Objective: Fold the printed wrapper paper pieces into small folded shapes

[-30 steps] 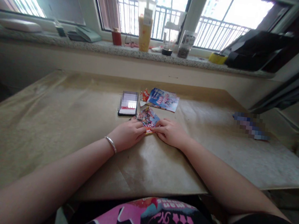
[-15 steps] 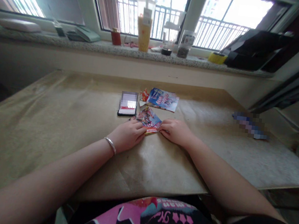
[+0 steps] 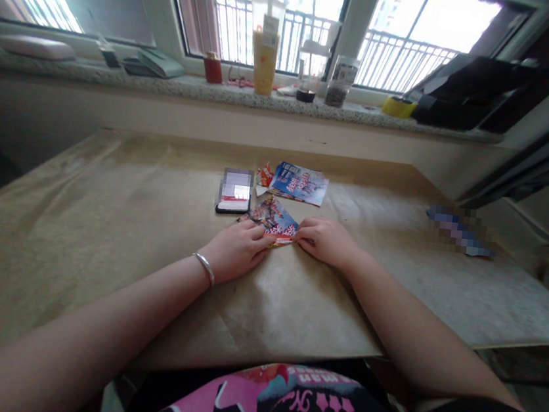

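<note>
Nearest, a pink printed shirt (image 3: 291,406) fills the bottom edge, and both bare forearms reach forward from it over the table (image 3: 103,226), which is covered in brown paper, probably to protect the surface. Further out, the left hand (image 3: 236,249), with a silver bracelet (image 3: 204,267) on its wrist, lies palm down with the fingers pressing the near left corner of a small colourful paper (image 3: 273,219). The right hand (image 3: 326,241) lies flat as well, its fingertips pinning the paper's right edge. Neither hand grips anything; both are loosely spread and pressing down, which suggests the paper is being held flat against the table so that a fold or crease stays in place. The paper lies in the middle of the table, between the two hands. Just beyond it on the left lies a phone (image 3: 235,191), face up and close enough to glance at. Beside the phone, slightly further, lies a second printed sheet (image 3: 301,182) with a small red scrap (image 3: 264,174) at its left edge. Well off to the right lies a blurred object (image 3: 460,231). Farthest, the windowsill (image 3: 120,77) carries a tall yellow drink cup (image 3: 265,53), a red can (image 3: 213,67), a jar (image 3: 341,81) and a roll of yellow tape (image 3: 399,106).
</note>
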A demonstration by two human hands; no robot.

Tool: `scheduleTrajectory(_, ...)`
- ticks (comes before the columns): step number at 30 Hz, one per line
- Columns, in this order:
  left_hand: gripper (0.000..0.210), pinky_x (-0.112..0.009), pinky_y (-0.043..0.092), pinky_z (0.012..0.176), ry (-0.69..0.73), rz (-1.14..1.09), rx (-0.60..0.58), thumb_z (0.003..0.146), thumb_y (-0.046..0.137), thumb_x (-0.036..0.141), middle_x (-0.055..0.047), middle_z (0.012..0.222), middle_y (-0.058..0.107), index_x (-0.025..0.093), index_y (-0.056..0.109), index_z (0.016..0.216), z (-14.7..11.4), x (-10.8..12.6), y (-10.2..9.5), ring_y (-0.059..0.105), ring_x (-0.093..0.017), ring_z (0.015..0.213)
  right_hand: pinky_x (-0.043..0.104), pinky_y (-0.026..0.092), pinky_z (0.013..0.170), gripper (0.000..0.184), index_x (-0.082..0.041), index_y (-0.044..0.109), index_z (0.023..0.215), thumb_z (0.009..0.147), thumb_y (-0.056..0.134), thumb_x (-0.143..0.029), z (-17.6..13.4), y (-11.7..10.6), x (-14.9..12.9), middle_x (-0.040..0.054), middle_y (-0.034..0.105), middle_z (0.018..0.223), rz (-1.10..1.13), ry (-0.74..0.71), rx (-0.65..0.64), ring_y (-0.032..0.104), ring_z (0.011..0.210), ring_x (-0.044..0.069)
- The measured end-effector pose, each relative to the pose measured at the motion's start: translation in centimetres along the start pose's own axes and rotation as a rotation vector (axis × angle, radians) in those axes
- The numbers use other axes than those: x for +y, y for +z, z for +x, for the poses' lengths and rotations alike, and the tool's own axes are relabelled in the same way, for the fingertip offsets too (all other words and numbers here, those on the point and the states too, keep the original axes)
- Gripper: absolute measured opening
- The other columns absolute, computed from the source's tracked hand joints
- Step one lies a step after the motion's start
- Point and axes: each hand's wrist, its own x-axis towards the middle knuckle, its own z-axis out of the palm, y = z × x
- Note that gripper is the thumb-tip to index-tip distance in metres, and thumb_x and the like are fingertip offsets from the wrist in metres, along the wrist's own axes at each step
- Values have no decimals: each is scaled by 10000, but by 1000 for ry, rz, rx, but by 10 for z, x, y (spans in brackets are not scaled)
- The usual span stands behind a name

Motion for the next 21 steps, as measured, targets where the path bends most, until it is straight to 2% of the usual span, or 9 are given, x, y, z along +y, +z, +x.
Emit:
scheduleTrajectory(10, 313, -407, 413, 907, -12, -24, 27, 915, 427, 287, -80, 930, 573, 214, 604, 1163, 1, -1, 4, 495, -205, 873, 239, 361, 653, 227, -240, 711, 919, 868, 491, -217, 1, -6, -6, 38, 642, 857, -112, 22, -55, 581, 785, 151)
scheduleTrajectory(21, 328, -407, 421, 913, -29, 19, 1, 927, 395, 284, -83, 938, 577, 205, 593, 1176, 1, 3, 3, 502, -214, 883, 245, 393, 728, 230, -228, 707, 922, 869, 484, -209, 0, -3, -2, 47, 656, 900, -75, 23, -44, 590, 838, 163)
